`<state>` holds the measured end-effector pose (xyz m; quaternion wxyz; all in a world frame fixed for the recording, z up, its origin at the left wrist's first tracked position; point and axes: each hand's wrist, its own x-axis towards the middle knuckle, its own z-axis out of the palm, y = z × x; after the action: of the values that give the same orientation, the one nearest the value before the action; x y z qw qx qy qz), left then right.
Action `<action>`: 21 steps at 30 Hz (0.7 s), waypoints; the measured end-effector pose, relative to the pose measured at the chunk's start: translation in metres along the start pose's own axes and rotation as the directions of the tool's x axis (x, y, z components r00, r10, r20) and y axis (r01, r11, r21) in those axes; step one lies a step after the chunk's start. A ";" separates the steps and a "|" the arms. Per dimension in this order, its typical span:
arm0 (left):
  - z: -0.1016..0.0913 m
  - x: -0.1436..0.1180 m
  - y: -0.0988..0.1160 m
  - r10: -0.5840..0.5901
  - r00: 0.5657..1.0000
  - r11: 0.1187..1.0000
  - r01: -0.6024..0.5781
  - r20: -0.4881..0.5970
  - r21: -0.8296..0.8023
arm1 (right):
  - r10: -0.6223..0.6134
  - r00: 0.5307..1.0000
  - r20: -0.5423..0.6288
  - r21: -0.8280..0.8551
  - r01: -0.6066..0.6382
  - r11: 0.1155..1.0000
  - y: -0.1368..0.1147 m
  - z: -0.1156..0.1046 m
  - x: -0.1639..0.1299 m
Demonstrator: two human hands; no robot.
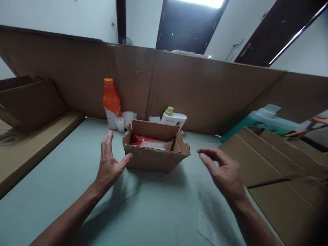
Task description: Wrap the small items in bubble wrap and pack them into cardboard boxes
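A small open cardboard box (156, 153) sits on the pale green surface (159, 208), its flaps standing up and a red packet (150, 141) lying inside. Both hands flank it. The left hand (109, 164) is spread, palm turned toward the box, with the thumb tip touching or all but touching the near left corner; blur makes it hard to say which. The right hand (222, 171) hovers just off the right side, fingers loosely curled and apart, holding nothing and clear of the cardboard.

The step in hand looks like taking hold of the box from both sides, or steadying it, with neither hand yet gripping. The next move would seem to call for the right hand to close the gap to the right wall while the left flattens against its side, pressing evenly so that the light carton does not skid or crumple.

Behind the box, against a tall cardboard wall (205, 92), stand an orange bottle (111, 102) and a white bottle with a green cap (173, 118). Flattened cardboard sheets (276, 164) lie to the right, well apart from the hands.
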<state>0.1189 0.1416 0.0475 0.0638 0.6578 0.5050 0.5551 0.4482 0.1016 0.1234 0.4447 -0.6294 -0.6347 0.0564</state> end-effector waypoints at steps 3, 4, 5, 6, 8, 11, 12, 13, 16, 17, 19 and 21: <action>0.011 -0.002 -0.016 -0.237 0.946 0.934 0.285 0.222 -0.214 | 0.068 0.980 0.186 0.155 -0.098 0.983 0.026 0.038 -0.020; 0.017 0.000 -0.017 -0.268 0.914 0.890 0.356 0.303 -0.286 | 0.070 0.968 0.239 0.213 -0.123 0.969 0.031 0.054 -0.022; 0.023 0.002 -0.018 -0.282 0.884 0.835 0.418 0.373 -0.358 | 0.069 0.960 0.272 0.262 -0.143 0.954 0.034 0.069 -0.021; 0.029 0.004 -0.016 -0.286 0.857 0.777 0.469 0.429 -0.420 | 0.072 0.955 0.289 0.300 -0.162 0.940 0.035 0.081 -0.020; 0.040 0.005 -0.009 -0.282 0.829 0.686 0.526 0.484 -0.502 | 0.108 0.953 0.281 0.335 -0.203 0.920 0.038 0.094 -0.020; 0.043 -0.009 0.005 -0.268 0.843 0.646 0.516 0.465 -0.563 | 0.199 0.947 0.254 0.281 -0.269 0.921 0.043 0.084 -0.035; 0.039 -0.019 0.010 -0.264 0.848 0.650 0.509 0.460 -0.565 | 0.215 0.945 0.247 0.254 -0.277 0.927 0.043 0.076 -0.044; 0.031 -0.031 0.013 -0.270 0.849 0.653 0.508 0.454 -0.561 | 0.216 0.946 0.240 0.235 -0.272 0.933 0.041 0.068 -0.055; -0.013 -0.068 0.019 -0.382 0.833 0.663 0.549 0.400 -0.509 | 0.137 0.959 0.250 0.269 -0.205 0.941 0.012 0.060 -0.084; -0.032 -0.077 0.019 -0.444 0.819 0.657 0.573 0.363 -0.490 | 0.096 0.956 0.276 0.303 -0.182 0.935 -0.004 0.063 -0.089; -0.068 -0.082 0.018 -0.550 0.791 0.661 0.608 0.267 -0.440 | 0.013 0.936 0.352 0.379 -0.156 0.912 -0.037 0.076 -0.090; -0.091 -0.076 0.019 -0.582 0.793 0.688 0.599 0.181 -0.410 | -0.042 0.915 0.402 0.446 -0.156 0.881 -0.061 0.089 -0.081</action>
<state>0.0674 0.0334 0.0434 0.3973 0.4373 0.5467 0.5934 0.3304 0.0642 0.0688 0.4427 -0.4968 -0.6600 0.3488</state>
